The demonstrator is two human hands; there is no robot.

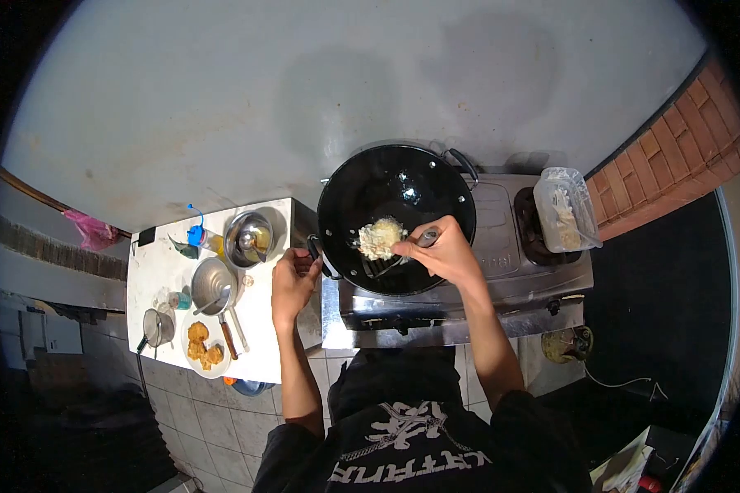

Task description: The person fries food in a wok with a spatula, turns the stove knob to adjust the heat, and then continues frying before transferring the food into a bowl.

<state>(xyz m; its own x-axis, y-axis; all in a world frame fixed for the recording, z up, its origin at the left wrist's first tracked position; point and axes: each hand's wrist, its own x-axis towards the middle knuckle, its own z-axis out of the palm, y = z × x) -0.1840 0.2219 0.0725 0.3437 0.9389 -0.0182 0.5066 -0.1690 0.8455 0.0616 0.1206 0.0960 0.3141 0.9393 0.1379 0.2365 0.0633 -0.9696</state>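
A large black wok (358, 181) sits on the stove, with a pale, lumpy battered fritter (378, 238) near the middle of it. My right hand (448, 255) reaches over the wok, its fingers closed round the metal handle of a slotted spatula (378, 267). The spatula's slotted head lies low in the wok, at the fritter's near edge. My left hand (294, 287) grips the wok's left side handle (314, 251). A second black handle (462, 164) sticks out at the wok's far right.
Left of the stove, a white table (160, 246) holds a plate (191, 329) of browned fritters (199, 335), a steel bowl (249, 238), a strainer (214, 283) and a blue-capped bottle (196, 236). A plastic tub (566, 212) stands on the right burner. A grey wall (337, 90) rises behind.
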